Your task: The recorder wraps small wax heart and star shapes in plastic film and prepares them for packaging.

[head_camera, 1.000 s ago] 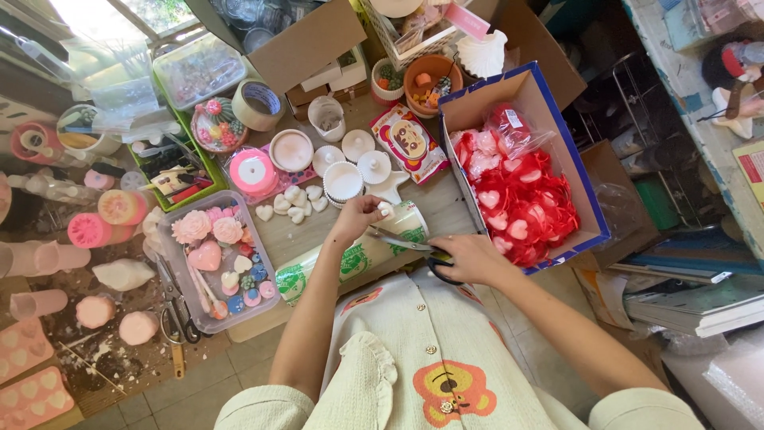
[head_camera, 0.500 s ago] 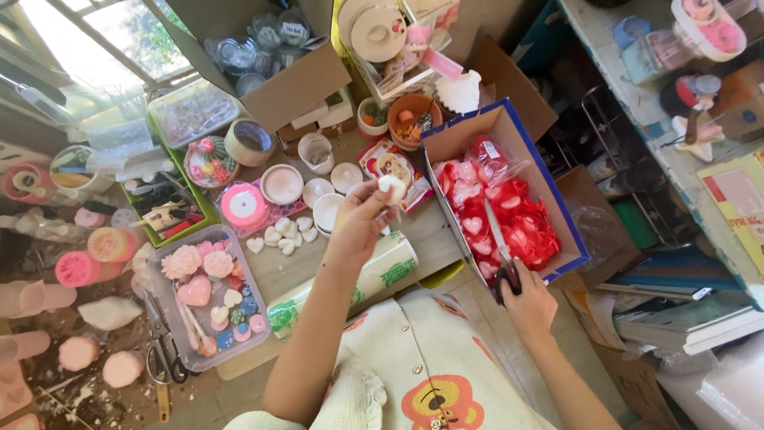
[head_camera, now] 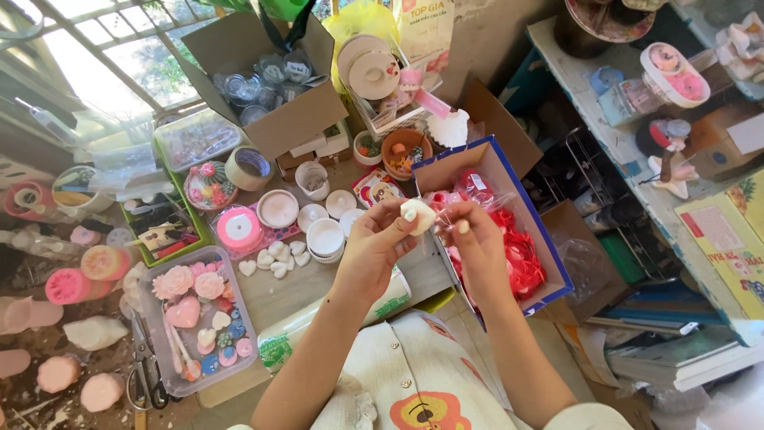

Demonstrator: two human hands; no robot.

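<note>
From the head view, our left hand (head_camera: 374,251) pinches a small white heart-shaped piece (head_camera: 419,215) in closed fingers above the table (head_camera: 294,291). Our right hand (head_camera: 477,243) clamps clear wrap (head_camera: 447,216) beside it, near the blue-edged box (head_camera: 509,187) of red pieces.

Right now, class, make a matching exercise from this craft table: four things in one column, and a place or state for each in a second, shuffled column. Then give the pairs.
Things
1. small white piece
2. scissors
3. roll of pink ribbon
4. red wrapped items

Places or states
A. inside the blue-edged cardboard box
B. held between the fingertips of the left hand and right hand
C. lying left of the clear tray of flower and heart shapes
D. standing on the table, beside the small white cups

Pairs: 1-B, 2-C, 3-D, 4-A
</note>
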